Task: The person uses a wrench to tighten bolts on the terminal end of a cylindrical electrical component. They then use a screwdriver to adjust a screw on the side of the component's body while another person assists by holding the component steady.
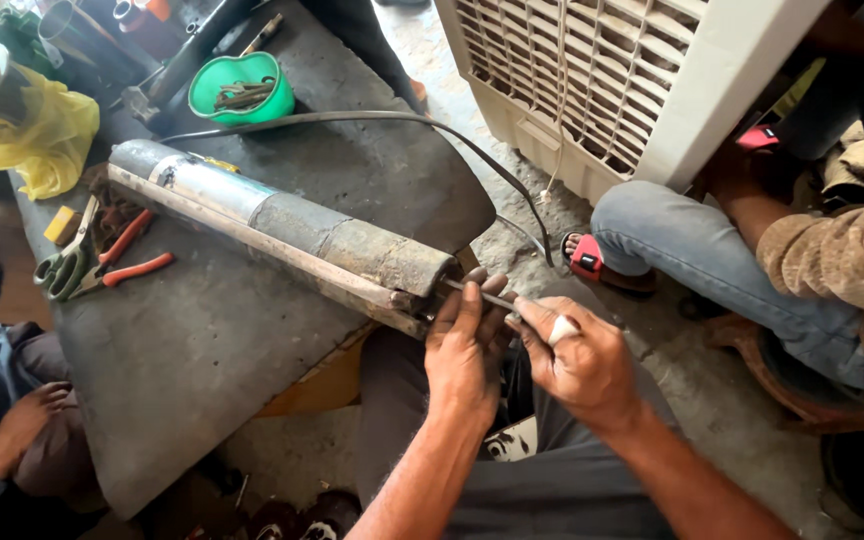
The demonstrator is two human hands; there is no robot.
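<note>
We see a long metal pipe (282, 232) lying across the grey table (192, 360), its end at the near edge. Our left hand (465, 345) presses there, fingers together. Our right hand (580, 362) pinches a thin rod (482, 295) sticking out.

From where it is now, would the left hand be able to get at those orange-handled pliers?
Probably yes, with a stretch. The left hand rests at the near end of the metal cylinder, while the pliers lie on the open bench top beside that cylinder. Nothing stands between them.
</note>
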